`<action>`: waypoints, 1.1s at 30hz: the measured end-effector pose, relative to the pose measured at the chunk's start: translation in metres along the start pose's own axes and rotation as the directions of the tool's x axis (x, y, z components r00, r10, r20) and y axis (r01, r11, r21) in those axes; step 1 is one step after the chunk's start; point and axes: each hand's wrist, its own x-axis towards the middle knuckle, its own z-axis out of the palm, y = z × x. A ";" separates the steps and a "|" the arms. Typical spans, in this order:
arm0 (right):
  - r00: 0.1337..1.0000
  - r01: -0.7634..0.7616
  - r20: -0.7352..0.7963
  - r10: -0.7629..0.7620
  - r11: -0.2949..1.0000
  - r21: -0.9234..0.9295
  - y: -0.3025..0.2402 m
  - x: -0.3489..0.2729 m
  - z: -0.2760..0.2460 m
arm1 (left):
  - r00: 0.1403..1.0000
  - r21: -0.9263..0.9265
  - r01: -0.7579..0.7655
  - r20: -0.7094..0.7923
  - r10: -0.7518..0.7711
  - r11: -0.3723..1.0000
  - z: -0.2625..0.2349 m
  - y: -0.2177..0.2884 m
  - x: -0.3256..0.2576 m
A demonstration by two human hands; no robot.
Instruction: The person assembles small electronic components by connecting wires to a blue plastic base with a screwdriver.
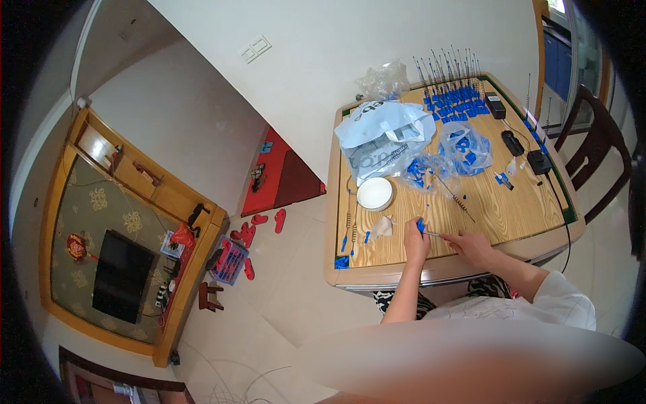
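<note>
Blue cap (420, 225) pinched in our left hand (416, 244) over the bench (511, 215). Thin rod (437, 233) runs rightward from it into our right hand (473, 246), clamped on its far end; we note both grips closed.

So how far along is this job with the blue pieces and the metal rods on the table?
Done: a block of blue-based rods stands upright at the far edge of the table. In hand: the left hand pinches a small blue piece while the right hand holds a thin metal rod to it. Left: clear bags of blue pieces and a loose spring-ended rod suggest plenty remains.
</note>
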 end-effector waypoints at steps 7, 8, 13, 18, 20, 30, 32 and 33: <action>0.995 -0.046 0.094 0.037 0.995 0.094 0.001 0.007 0.013 | 0.998 0.054 -0.020 -0.057 0.023 0.998 0.001 0.000 0.001; 0.996 -0.060 0.075 0.045 0.977 0.203 0.004 0.008 0.017 | 0.998 0.060 -0.017 -0.063 0.021 0.998 0.001 0.001 0.001; 0.981 -0.149 0.192 0.035 0.771 0.619 0.032 0.016 0.039 | 0.998 0.079 -0.036 -0.043 0.040 0.996 0.003 0.004 0.001; 0.940 -0.325 0.336 0.062 0.470 0.821 0.033 0.021 0.035 | 0.999 0.115 -0.038 -0.024 0.041 0.993 0.003 -0.001 0.000; 0.892 -0.443 0.448 0.064 0.330 0.834 0.033 0.021 0.030 | 0.999 0.122 -0.039 -0.023 0.042 0.992 0.003 0.000 -0.001; 0.988 -0.120 0.144 0.062 0.891 0.437 0.014 -0.002 0.000 | 0.998 0.149 -0.065 0.013 0.064 0.987 -0.001 0.018 -0.002; 0.980 -0.144 0.180 0.081 0.915 0.376 0.016 -0.003 -0.002 | 0.994 0.161 -0.086 0.083 0.073 0.983 -0.002 0.019 -0.002; 0.981 -0.148 0.176 0.086 0.916 0.374 0.023 -0.003 0.003 | 0.993 0.157 -0.091 0.086 0.078 0.983 -0.002 0.021 -0.001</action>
